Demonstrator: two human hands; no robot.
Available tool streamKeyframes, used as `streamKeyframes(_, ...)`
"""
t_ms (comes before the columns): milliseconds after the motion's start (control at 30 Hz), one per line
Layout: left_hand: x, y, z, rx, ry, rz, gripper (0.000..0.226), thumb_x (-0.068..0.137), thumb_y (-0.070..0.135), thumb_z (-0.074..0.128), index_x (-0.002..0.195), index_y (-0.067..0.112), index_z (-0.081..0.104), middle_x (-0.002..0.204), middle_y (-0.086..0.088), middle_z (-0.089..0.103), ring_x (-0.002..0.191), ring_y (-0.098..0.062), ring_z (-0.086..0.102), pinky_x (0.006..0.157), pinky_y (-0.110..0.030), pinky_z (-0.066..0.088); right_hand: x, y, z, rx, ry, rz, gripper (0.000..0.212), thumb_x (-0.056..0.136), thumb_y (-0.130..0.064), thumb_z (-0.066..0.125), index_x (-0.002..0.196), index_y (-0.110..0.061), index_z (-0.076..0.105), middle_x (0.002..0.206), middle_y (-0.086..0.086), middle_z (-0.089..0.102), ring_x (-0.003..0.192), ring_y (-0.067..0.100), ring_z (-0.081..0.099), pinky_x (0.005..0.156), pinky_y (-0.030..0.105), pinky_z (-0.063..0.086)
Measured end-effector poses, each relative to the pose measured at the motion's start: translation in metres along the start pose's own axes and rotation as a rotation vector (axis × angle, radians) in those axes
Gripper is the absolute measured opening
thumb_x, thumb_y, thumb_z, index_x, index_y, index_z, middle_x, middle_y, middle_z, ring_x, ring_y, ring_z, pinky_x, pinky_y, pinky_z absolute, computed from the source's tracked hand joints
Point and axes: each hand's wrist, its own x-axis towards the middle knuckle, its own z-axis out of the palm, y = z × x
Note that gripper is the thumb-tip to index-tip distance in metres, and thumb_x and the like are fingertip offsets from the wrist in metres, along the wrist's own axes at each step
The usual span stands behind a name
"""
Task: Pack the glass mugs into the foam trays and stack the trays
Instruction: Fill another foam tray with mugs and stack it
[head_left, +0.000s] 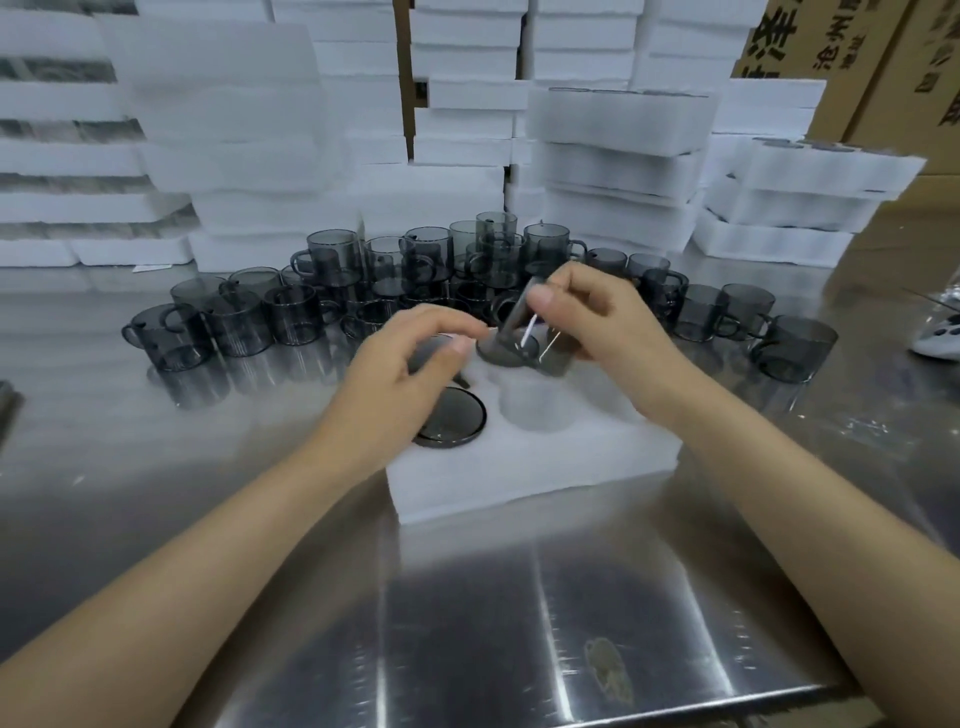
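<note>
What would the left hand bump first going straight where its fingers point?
Probably the tilted smoky grey glass mug that the right hand holds, close beyond the left hand; depth is unclear.

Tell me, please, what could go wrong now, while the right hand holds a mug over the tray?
1. The right hand holds the mug tilted; it may slip and strike the tray or the packed mug.
2. The left hand hovers close by, so the hands might collide as the mug goes down.
3. The stacked mugs stand just behind the right hand; a bump could topple them.
</note>
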Motion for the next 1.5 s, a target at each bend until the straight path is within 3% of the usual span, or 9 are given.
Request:
streamKeyframes(100,0.002,-0.007,0.0,-0.146,0.181,-0.153,0.031,0.094,0.002,0.049,0.107,0.027,0.064,0.12,0.002,0.063,0.12,-0.014,0.053,0.107,-0.041,0.039,-0.006,-0.001,0.002,-0.17,-0.079,-0.102,0.034,0.072,-0.048,0.069,0.098,-0.032,0.055,0.084,-0.013,0.064,0.077,0.01,0.061,0.072,0.023,0.049)
streamKeyframes(167,0.004,-0.011,0.0,-0.209,0.237,-0.224,0.037,0.091,-0.005,0.048,0.108,0.026,0.062,0.126,0.0,0.059,0.119,-0.007,0.052,0.108,-0.034,0.038,-0.009,-0.004,0.002,-0.363,-0.135,-0.167,0.047,0.071,-0.056,0.063,0.115,-0.04,0.055,0.093,-0.016,0.064,0.08,0.004,0.06,0.075,0.019,0.047)
streamKeyframes(267,0.005,-0.015,0.003,-0.272,0.285,-0.296,0.04,0.089,-0.005,0.05,0.106,0.031,0.061,0.131,0.0,0.055,0.116,-0.002,0.051,0.103,-0.023,0.038,-0.01,-0.006,-0.004,-0.518,-0.238,-0.211,0.046,0.07,-0.055,0.062,0.108,-0.03,0.066,0.1,-0.018,0.064,0.089,0.0,0.059,0.076,0.017,0.044)
streamKeyframes(533,0.008,-0.022,0.005,-0.437,0.306,-0.457,0.031,0.089,0.001,0.05,0.104,0.026,0.062,0.115,0.01,0.06,0.118,-0.013,0.053,0.111,-0.037,0.036,-0.009,-0.004,-0.001,-0.754,-0.326,-0.176,0.056,0.071,-0.066,0.054,0.114,-0.03,0.061,0.105,-0.02,0.06,0.098,0.004,0.057,0.088,0.039,0.048)
streamKeyframes(667,0.008,-0.024,0.006,-0.437,0.292,-0.451,0.031,0.089,0.001,0.05,0.101,0.027,0.063,0.113,0.012,0.06,0.119,-0.013,0.052,0.107,-0.031,0.037,-0.011,-0.004,-0.007,-0.687,-0.404,-0.177,0.055,0.075,-0.059,0.062,0.12,-0.028,0.058,0.109,-0.018,0.055,0.096,0.0,0.052,0.086,0.028,0.044)
streamKeyframes(833,0.008,-0.027,0.005,-0.438,0.281,-0.443,0.031,0.089,0.002,0.05,0.098,0.029,0.063,0.112,0.013,0.06,0.116,-0.01,0.053,0.105,-0.029,0.037,-0.007,-0.007,-0.021,-0.453,-0.502,-0.082,0.048,0.082,-0.037,0.062,0.127,-0.02,0.061,0.137,-0.01,0.048,0.13,0.003,0.042,0.11,0.029,0.034)
streamKeyframes(1067,0.007,-0.028,0.005,-0.432,0.282,-0.447,0.031,0.09,0.002,0.05,0.098,0.03,0.063,0.118,0.008,0.06,0.117,-0.01,0.053,0.106,-0.029,0.037,-0.006,0.0,-0.021,-0.577,-0.659,0.006,0.056,0.07,-0.057,0.065,0.124,-0.046,0.056,0.149,-0.026,0.03,0.141,-0.009,0.013,0.119,0.029,0.011)
streamKeyframes(1267,0.007,-0.027,0.005,-0.434,0.27,-0.447,0.03,0.09,0.003,0.05,0.098,0.03,0.062,0.121,0.007,0.059,0.119,-0.01,0.052,0.104,-0.027,0.036,-0.006,-0.001,-0.027,-0.431,-0.598,0.017,0.052,0.069,-0.033,0.075,0.118,-0.021,0.068,0.147,-0.018,0.04,0.137,-0.009,0.028,0.114,0.019,0.02)
streamKeyframes(1500,0.007,-0.03,0.005,-0.434,0.268,-0.442,0.031,0.09,0.004,0.051,0.099,0.03,0.063,0.118,0.01,0.06,0.119,-0.008,0.052,0.103,-0.026,0.036,-0.002,0.006,-0.031,-0.396,-0.621,-0.006,0.046,0.069,-0.039,0.076,0.113,-0.026,0.071,0.139,-0.019,0.049,0.134,-0.005,0.036,0.114,0.02,0.026)
